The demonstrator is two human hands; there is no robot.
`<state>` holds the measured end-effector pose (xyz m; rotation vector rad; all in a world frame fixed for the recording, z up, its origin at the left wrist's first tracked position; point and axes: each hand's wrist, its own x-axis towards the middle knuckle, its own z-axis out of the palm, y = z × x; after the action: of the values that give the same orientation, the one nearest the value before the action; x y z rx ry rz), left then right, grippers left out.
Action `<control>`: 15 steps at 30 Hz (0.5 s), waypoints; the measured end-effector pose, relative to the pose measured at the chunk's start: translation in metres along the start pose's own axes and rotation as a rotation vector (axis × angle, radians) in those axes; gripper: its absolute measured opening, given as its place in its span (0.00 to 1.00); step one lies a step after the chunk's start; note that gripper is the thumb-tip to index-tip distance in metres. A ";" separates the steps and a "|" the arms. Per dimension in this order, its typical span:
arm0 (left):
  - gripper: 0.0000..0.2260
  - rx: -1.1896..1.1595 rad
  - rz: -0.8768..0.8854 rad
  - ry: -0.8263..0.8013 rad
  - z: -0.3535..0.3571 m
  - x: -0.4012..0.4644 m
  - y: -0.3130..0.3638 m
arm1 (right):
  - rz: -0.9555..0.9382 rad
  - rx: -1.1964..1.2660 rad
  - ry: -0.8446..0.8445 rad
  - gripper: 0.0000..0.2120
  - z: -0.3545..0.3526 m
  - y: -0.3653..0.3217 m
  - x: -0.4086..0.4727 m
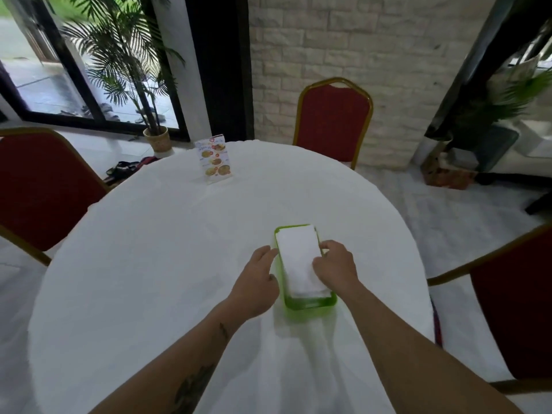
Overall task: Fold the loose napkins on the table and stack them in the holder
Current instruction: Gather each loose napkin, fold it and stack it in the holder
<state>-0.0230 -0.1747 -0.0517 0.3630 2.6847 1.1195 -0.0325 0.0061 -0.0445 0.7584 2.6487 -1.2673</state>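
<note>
Two hands are at the green holder [310, 303] on the table [149, 264]: the right hand [336, 268] presses its bent fingers on the napkins [298, 255], and the left hand [257, 282] rests loosely open against the holder's side, gripping nothing. A hard push could crumple the top napkin or slide the light holder across the cloth. The napkins are white, folded flat, and stacked neatly inside the holder.

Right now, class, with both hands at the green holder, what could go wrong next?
1. The napkin stack sits above the green holder rim; pressing with the right hand may skew it.
2. The left hand leans against the holder's side, so a push could slide it and wrinkle the white tablecloth.
</note>
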 end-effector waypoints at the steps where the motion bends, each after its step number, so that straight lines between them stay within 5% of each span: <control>1: 0.27 0.015 0.000 -0.002 0.005 -0.001 0.004 | -0.005 -0.007 -0.005 0.22 -0.002 0.001 0.000; 5: 0.26 0.106 0.000 -0.001 0.018 -0.002 0.012 | -0.061 -0.172 -0.006 0.19 -0.012 0.005 -0.009; 9: 0.23 0.242 0.014 -0.012 0.022 0.003 0.019 | -0.310 -0.421 0.065 0.19 -0.016 0.011 -0.011; 15: 0.26 0.500 0.001 -0.145 0.032 0.012 0.016 | -0.606 -0.719 -0.087 0.20 -0.005 0.028 -0.008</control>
<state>-0.0232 -0.1392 -0.0637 0.5000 2.7984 0.3853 -0.0112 0.0217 -0.0586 -0.2086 3.0210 -0.2928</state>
